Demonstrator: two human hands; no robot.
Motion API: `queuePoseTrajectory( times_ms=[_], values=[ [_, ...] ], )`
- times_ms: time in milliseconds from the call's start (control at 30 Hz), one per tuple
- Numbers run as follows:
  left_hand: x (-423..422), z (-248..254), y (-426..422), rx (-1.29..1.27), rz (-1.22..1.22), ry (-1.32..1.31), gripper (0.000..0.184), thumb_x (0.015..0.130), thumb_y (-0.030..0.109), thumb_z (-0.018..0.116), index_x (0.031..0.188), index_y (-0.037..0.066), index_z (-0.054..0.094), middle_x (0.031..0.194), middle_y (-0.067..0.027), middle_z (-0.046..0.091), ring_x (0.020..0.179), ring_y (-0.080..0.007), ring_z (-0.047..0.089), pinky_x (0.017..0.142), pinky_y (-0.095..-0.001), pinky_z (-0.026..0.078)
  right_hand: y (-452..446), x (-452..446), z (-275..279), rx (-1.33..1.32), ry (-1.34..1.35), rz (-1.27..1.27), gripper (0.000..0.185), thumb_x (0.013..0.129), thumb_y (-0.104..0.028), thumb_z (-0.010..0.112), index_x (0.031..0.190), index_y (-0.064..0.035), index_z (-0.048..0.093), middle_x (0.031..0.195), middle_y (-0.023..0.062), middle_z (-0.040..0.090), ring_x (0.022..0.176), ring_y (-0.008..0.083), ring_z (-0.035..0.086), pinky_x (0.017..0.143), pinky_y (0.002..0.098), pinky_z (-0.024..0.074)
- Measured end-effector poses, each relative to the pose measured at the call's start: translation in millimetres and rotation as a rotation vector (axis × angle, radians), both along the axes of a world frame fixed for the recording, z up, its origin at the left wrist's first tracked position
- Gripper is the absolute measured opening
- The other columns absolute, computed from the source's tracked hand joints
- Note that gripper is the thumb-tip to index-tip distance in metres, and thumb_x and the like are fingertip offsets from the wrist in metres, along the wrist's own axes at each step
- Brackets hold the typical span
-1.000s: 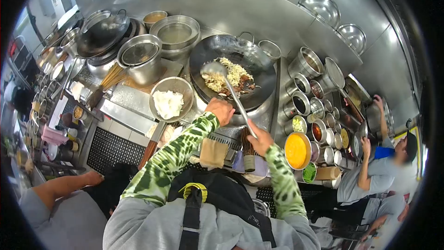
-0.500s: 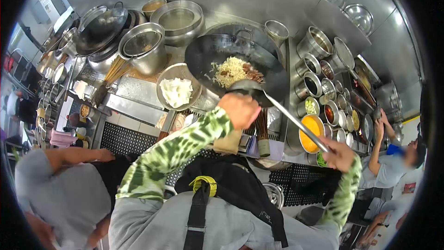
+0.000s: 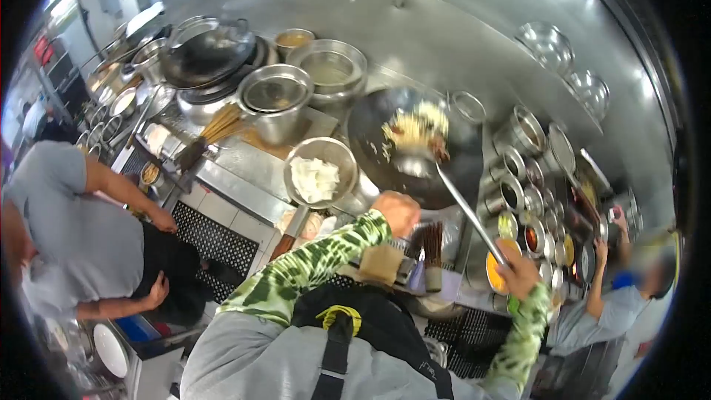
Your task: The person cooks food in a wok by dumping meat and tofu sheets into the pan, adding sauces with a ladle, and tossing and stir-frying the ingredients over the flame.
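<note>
My right hand [image 3: 520, 277] is wrapped round the long metal handle of a ladle [image 3: 474, 216]. The ladle's bowl reaches into a large dark wok [image 3: 452, 185], against the food. Pale shreds mixed with reddish-brown pieces [image 3: 416, 130] lie in the wok, blurred by motion. At the wok's near rim, my left hand [image 3: 398, 212] is closed in a fist; its fingers seem to grip the wok's edge, though the grip itself is mostly hidden. Left of the wok, a strainer [image 3: 342, 157] holds white pieces.
Metal pots [image 3: 275, 130] and another wok [image 3: 209, 58] stand to the left. Several seasoning containers and an orange-yellow liquid [image 3: 498, 263] crowd the right. One person [image 3: 89, 215] stands at left; another [image 3: 629, 311] works at far right. A bundle of brown sticks [image 3: 433, 244] stands in front.
My view has turned, shifting the scene. The food has spread up the wok and blurred, and the ladle's bowl is now under its near side. Both hands keep their grips. The person at left has moved.
</note>
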State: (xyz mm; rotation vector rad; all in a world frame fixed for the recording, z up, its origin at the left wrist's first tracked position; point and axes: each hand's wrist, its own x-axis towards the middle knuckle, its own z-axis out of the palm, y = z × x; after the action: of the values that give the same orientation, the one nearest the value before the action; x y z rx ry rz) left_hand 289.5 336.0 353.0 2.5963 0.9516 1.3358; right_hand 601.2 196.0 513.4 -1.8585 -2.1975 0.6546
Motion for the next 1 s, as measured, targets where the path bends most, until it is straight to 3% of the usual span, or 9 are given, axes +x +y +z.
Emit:
queuePoseTrajectory(
  times_ms=[133, 233, 400, 500, 600, 667, 767, 867, 1000],
  values=[
    [-19.2, 62.7, -28.6, 0.178, -0.051, 0.017, 0.025, 0.073, 0.025, 0.067, 0.057, 0.013, 0.052, 0.057, -0.0064, 0.052, 0.050, -0.0234, 0.056, 0.047, -0.0373, 0.046, -34.8, 43.9, 56.0, -0.493, 0.382, -0.257, 0.050, 0.088, -0.005, 0.059, 0.136, -0.0085, 0.049, 0.066, 0.0029, 0.061, 0.050, 0.0063, 0.052, 0.048, 0.0239, 0.0437],
    [-9.6, 33.7, 0.6, 0.089, -0.031, 0.038, 0.019, 0.079, 0.021, 0.064, 0.065, 0.010, 0.056, 0.062, -0.0063, 0.054, 0.055, -0.0260, 0.056, 0.057, -0.0375, 0.045, 6.1, 24.7, 34.5, -0.330, 0.069, -0.106, 0.053, 0.088, -0.005, 0.059, 0.139, -0.0142, 0.046, 0.063, 0.0008, 0.054, 0.047, 0.0072, 0.049, 0.046, 0.0244, 0.0431],
    [-2.5, -45.8, -22.8, -0.081, 0.119, 0.181, 0.018, 0.082, 0.025, 0.059, 0.073, 0.009, 0.062, 0.071, -0.0095, 0.062, 0.068, -0.0256, 0.061, 0.070, -0.0401, 0.045, 51.3, -13.8, -53.5, 0.164, -0.310, 0.071, 0.065, 0.079, -0.013, 0.067, 0.140, -0.0116, 0.042, 0.102, 0.0269, 0.063, 0.088, 0.0405, 0.063, 0.085, 0.0401, 0.0488],
    [-17.1, -41.7, -60.2, 0.041, 0.063, 0.119, 0.019, 0.076, 0.027, 0.065, 0.065, 0.013, 0.057, 0.060, -0.0046, 0.057, 0.059, -0.0209, 0.061, 0.053, -0.0365, 0.046, -0.5, -21.1, -24.5, 0.338, -0.277, 0.214, 0.060, 0.079, -0.009, 0.065, 0.136, -0.0079, 0.047, 0.096, 0.0222, 0.064, 0.082, 0.0331, 0.065, 0.076, 0.0401, 0.0504],
    [-11.9, -11.4, -36.0, 0.178, 0.056, 0.035, 0.024, 0.079, 0.025, 0.066, 0.062, 0.013, 0.053, 0.059, -0.0044, 0.051, 0.052, -0.0226, 0.056, 0.048, -0.0367, 0.044, -49.5, -37.2, 31.0, -0.308, -0.024, -0.231, 0.057, 0.080, -0.006, 0.064, 0.135, -0.0062, 0.049, 0.086, 0.0192, 0.066, 0.080, 0.0231, 0.067, 0.075, 0.0344, 0.0495],
    [-3.4, 1.8, -6.6, 0.114, 0.014, 0.031, 0.024, 0.082, 0.026, 0.063, 0.065, 0.011, 0.054, 0.062, -0.0050, 0.053, 0.057, -0.0240, 0.057, 0.051, -0.0380, 0.044, -53.6, -33.1, 21.5, -0.223, -0.020, -0.137, 0.059, 0.081, -0.005, 0.063, 0.137, -0.0066, 0.046, 0.077, 0.0170, 0.065, 0.066, 0.0163, 0.064, 0.065, 0.0278, 0.0488],
    [6.1, -5.5, 27.8, 0.056, 0.040, 0.057, 0.021, 0.083, 0.026, 0.062, 0.069, 0.011, 0.058, 0.069, -0.0058, 0.054, 0.069, -0.0249, 0.057, 0.064, -0.0400, 0.044, -31.6, -30.8, -27.3, 0.036, -0.062, -0.002, 0.059, 0.082, -0.006, 0.062, 0.138, -0.0079, 0.045, 0.071, 0.0133, 0.063, 0.051, 0.0124, 0.057, 0.054, 0.0256, 0.0474],
    [5.8, -17.4, 31.2, 0.029, 0.089, 0.071, 0.014, 0.083, 0.022, 0.060, 0.080, 0.009, 0.062, 0.076, -0.0069, 0.055, 0.082, -0.0261, 0.056, 0.075, -0.0406, 0.043, 8.8, -27.4, -95.7, -0.073, 0.325, -0.310, 0.063, 0.085, -0.007, 0.059, 0.144, -0.0119, 0.037, 0.062, 0.0007, 0.054, 0.044, 0.0087, 0.047, 0.040, 0.0255, 0.0391],
    [5.1, -29.8, 32.5, 0.078, 0.100, -0.006, 0.013, 0.082, 0.018, 0.061, 0.090, 0.008, 0.064, 0.079, -0.0062, 0.055, 0.086, -0.0258, 0.055, 0.077, -0.0392, 0.040, 76.0, -82.1, -167.9, 0.163, 0.717, -0.522, 0.067, 0.087, -0.008, 0.055, 0.148, -0.0147, 0.029, 0.062, 0.0010, 0.052, 0.042, 0.0105, 0.047, 0.036, 0.0252, 0.0393]
  ],
)
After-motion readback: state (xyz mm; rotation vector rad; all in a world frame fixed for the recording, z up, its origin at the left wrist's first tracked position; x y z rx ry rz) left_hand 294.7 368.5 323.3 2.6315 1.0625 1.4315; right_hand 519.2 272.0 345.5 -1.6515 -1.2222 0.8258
